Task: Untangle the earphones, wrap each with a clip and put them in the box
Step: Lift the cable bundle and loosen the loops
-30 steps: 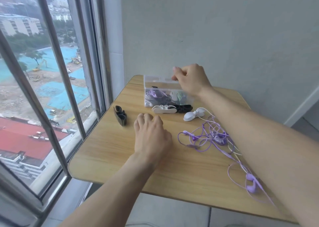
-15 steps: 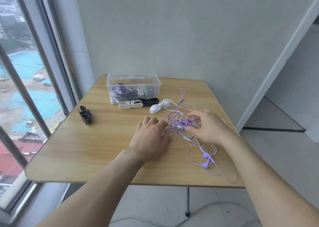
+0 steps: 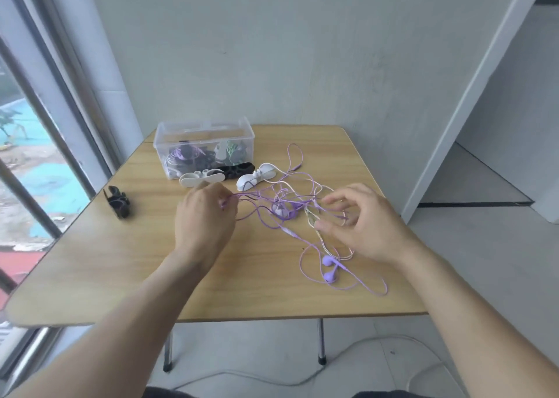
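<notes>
A tangle of purple earphones with a pale cord through it lies on the wooden table. My left hand pinches purple cords at the tangle's left side and holds them taut. My right hand is at the right side, its curled fingers pinching the pale cord. Two purple earbuds lie near the front. A clear plastic box at the back holds wrapped earphones. A white clip, a black clip and another white clip lie in front of the box.
A further black clip sits alone near the table's left edge. A window with metal bars is on the left and a wall behind. A white cable lies on the floor under the table.
My left hand has gone from lying flat beside the tangle to pinching purple cords and pulling them left. My right hand has lifted and taken hold of the pale cord. The tangle is spread wider.
</notes>
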Motion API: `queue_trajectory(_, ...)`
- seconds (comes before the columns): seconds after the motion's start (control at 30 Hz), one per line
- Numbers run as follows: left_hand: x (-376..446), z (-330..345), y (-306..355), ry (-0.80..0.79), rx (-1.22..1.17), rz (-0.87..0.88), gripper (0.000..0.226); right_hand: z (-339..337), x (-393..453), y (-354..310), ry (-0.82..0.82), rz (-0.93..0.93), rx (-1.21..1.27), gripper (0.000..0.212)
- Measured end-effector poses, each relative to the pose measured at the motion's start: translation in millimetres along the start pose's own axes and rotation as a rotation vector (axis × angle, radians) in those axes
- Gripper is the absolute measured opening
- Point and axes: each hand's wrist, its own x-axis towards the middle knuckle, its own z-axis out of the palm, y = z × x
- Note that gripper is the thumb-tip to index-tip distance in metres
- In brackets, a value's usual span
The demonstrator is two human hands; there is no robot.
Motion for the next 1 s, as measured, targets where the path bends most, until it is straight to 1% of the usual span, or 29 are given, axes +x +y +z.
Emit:
queue_trajectory(0.07, 5, -5, -5, 0.019, -0.019, -0.076, 0.009, -13, -7, -6, -0.160, 0.092, -0.064, 0.040)
queue_trajectory(0.1, 6, -6, -5, 0.000, -0.033, -0.112, 0.016, -18, -10, -8, -0.269, 0.154, -0.084, 0.046)
queue_trajectory(0.17, 2, -6, 1, -0.053, -0.068, -0.161, 0.039, -18, -16, -12, -0.475, 0.240, -0.132, 0.052)
queue_trajectory(0.2, -2, -7, 6, -0.050, -0.103, -0.140, 0.047, -14, -18, -13, -0.537, 0.249, -0.167, 0.050)
queue_trajectory(0.27, -13, -7, 21, -0.019, -0.204, 0.009, 0.050, -9, -19, -11, -0.549, 0.233, -0.221, 0.037)
queue_trajectory(0.3, -18, -8, 29, -0.030, -0.248, 0.101, 0.047, -8, -18, -10, -0.545, 0.220, -0.220, 0.030)
queue_trajectory(0.33, -24, -9, 36, -0.073, -0.277, 0.194, 0.046, -8, -18, -8, -0.546, 0.209, -0.212, 0.025)
queue_trajectory(0.37, -29, -8, 41, -0.149, -0.290, 0.293, 0.046, -8, -17, -6, -0.547, 0.200, -0.212, 0.021)
queue_trajectory(0.43, -37, -3, 44, -0.384, -0.255, 0.465, 0.053, -10, -17, -6, -0.537, 0.181, -0.197, 0.014)
queue_trajectory(0.47, -41, 0, 44, -0.500, -0.190, 0.519, 0.055, -10, -17, -7, -0.523, 0.162, -0.168, 0.011)
queue_trajectory(0.5, -43, 5, 42, -0.584, -0.088, 0.556, 0.052, -10, -17, -8, -0.496, 0.140, -0.113, 0.010)
queue_trajectory(0.53, -45, 10, 41, -0.618, 0.019, 0.579, 0.045, -10, -17, -9, -0.452, 0.118, -0.044, 0.009)
queue_trajectory(0.6, -45, 13, 43, -0.592, 0.163, 0.582, 0.029, -9, -16, -8, -0.307, 0.090, 0.082, 0.014)
queue_trajectory(0.7, -40, 15, 41, -0.506, 0.205, 0.536, 0.014, -11, -14, -9, -0.032, 0.098, 0.227, 0.029)
queue_trajectory(0.77, -37, 16, 35, -0.490, 0.227, 0.520, 0.013, -14, -12, -11, 0.122, 0.118, 0.380, 0.034)
queue_trajectory(0.83, -36, 16, 29, -0.502, 0.260, 0.539, 0.019, -18, -10, -12, 0.250, 0.144, 0.489, 0.041)
queue_trajectory(0.87, -37, 15, 27, -0.514, 0.274, 0.561, 0.020, -19, -9, -10, 0.304, 0.157, 0.471, 0.045)
queue_trajectory(0.9, -38, 14, 27, -0.523, 0.266, 0.583, 0.020, -21, -8, -8, 0.340, 0.175, 0.401, 0.048)
queue_trajectory(0.93, -39, 11, 28, -0.532, 0.216, 0.599, 0.020, -22, -9, -8, 0.359, 0.197, 0.305, 0.049)
queue_trajectory(1.0, -42, 2, 35, -0.560, 0.028, 0.585, 0.022, -22, -11, -7, 0.321, 0.232, 0.112, 0.048)
